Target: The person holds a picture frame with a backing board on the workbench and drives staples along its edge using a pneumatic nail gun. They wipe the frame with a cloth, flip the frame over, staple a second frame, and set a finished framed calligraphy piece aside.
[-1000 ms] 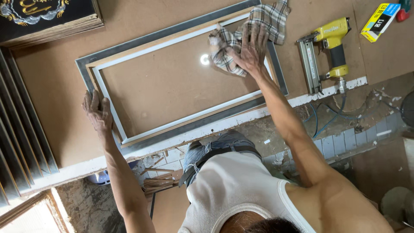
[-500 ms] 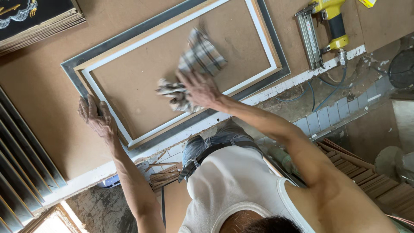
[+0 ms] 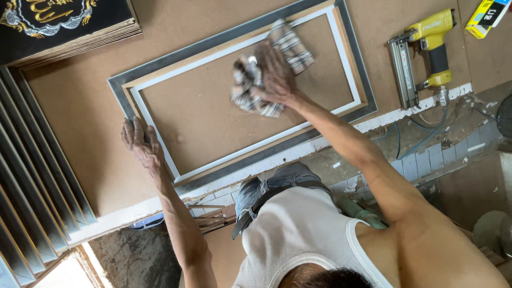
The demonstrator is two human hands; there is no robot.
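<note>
The picture frame (image 3: 240, 101) lies flat on the brown board worktop (image 3: 80, 122), its long axis running diagonally, near the bench edge. The left hand (image 3: 141, 146) presses open-palmed on the frame's corner. The right hand (image 3: 274, 74) grips a checked cloth (image 3: 266, 69) inside the frame. A yellow nail gun (image 3: 424, 53) lies beside it.

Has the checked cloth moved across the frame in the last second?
Yes. The checked cloth, under the right hand, slid from the frame's nail-gun end toward its middle.
</note>
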